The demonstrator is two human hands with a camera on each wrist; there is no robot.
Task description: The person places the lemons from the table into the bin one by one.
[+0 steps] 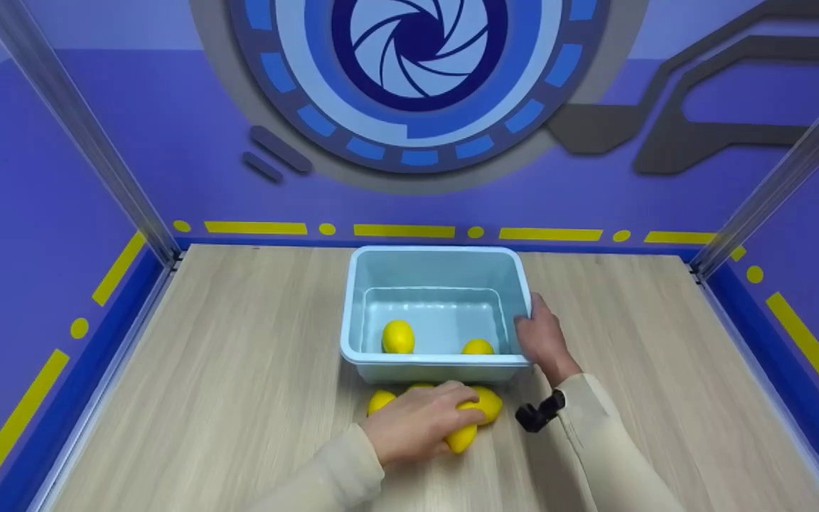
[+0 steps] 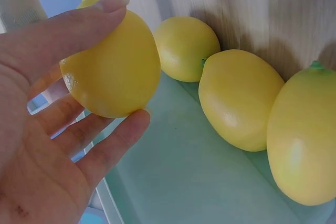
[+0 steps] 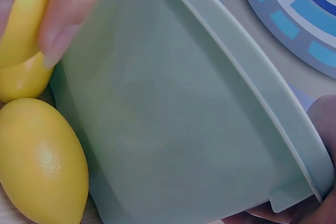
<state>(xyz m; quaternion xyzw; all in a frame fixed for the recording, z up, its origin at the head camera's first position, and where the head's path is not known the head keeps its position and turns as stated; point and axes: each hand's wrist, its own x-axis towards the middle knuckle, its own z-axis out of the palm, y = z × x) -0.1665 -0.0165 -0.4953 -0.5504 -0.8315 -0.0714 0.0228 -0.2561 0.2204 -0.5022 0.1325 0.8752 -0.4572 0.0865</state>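
My left hand (image 1: 420, 423) holds a yellow lemon (image 2: 118, 61) between thumb and fingers, just in front of the pale blue bin (image 1: 438, 371). Three more lemons lie in a row along the bin's near wall; in the left wrist view they are a small-looking lemon (image 2: 186, 48), a middle lemon (image 2: 241, 100) and a nearer lemon (image 2: 304, 140). From the head, my left hand partly hides that row. At the bin's right side my right hand (image 1: 546, 338) grips the rim, thumb inside. Inside the bin sit a left lemon (image 1: 399, 336) and a right lemon (image 1: 478, 347), the latter partly behind the front rim.
The wood-grain table (image 1: 239, 370) carries the bin near its back edge. A blue-purple back wall (image 1: 132, 142) with printed shapes rises behind, and side panels with metal posts (image 1: 89, 135) stand left and right. A black strap device (image 1: 541, 411) is on my right wrist.
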